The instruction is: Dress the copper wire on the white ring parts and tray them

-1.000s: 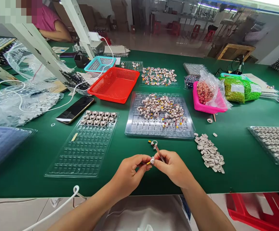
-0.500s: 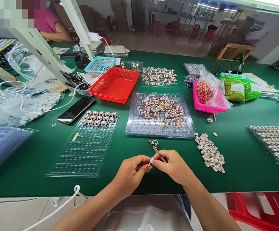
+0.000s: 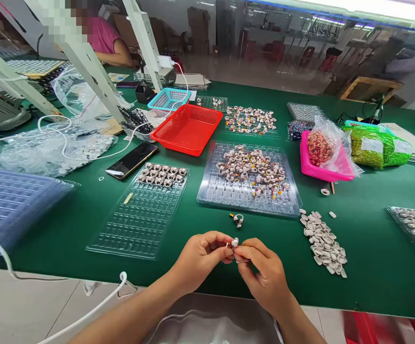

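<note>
My left hand [image 3: 203,258] pinches a small beige earbud part [image 3: 235,242] with a short amber strip at its side. Fingers of my right hand [image 3: 264,267] are closed around slim metal tweezers [image 3: 243,261], mostly hidden by the hand, and their tips meet the left fingers at the part. Just beyond the hands, a loose ring-shaped earbud part [image 3: 238,220] with a yellow tab lies on the green table. Behind it, a clear tray stack [image 3: 214,193] carries a heap of similar parts [image 3: 250,165].
Left of my hands lies a clear tray [image 3: 128,229] with rows of earbud parts [image 3: 162,174] at its far end. A phone [image 3: 132,160], red basket [image 3: 186,131] and blue basket [image 3: 167,98] stand behind. Beige shells [image 3: 324,243] and a pink basket [image 3: 305,162] are at right. Another person [image 3: 107,40] sits far left.
The view has swung left, so the table things appear further right. My right hand has turned, and the tweezers that stuck out beyond its fingers now lie low beneath them.
</note>
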Demonstrator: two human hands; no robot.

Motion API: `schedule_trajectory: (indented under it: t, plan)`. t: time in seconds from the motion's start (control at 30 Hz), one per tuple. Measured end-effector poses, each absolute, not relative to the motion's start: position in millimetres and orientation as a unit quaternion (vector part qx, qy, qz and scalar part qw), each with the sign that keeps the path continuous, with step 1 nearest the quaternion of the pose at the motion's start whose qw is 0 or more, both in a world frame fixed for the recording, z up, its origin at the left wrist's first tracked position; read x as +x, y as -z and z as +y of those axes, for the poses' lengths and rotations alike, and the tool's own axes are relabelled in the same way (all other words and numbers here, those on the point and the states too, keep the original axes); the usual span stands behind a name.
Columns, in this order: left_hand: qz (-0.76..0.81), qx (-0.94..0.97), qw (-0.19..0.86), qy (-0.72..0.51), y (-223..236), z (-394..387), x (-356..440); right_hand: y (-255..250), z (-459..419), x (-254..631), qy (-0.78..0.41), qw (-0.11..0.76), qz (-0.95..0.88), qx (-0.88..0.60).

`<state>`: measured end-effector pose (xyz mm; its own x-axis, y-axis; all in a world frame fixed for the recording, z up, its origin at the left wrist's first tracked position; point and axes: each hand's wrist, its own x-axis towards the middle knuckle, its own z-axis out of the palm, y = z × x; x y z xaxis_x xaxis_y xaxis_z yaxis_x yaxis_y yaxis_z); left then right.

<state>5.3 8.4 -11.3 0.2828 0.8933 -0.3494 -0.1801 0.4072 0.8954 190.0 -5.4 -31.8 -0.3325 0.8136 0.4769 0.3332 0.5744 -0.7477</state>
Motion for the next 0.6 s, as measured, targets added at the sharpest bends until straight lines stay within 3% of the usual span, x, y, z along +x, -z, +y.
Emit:
schedule_trajectory:
  t: [0.23,0.6]
  plan:
    - [0.372,0.242,0.828,-0.342,13.1,13.0,-3.0,29.6,-6.4,192.8,-0.176,0.46,-0.792,-0.361]
    - [0.345,0.232,0.876,-0.246,9.7,21.6,-11.3,11.1,-4.9,200.8,-0.072,0.347,-0.891,-0.285]
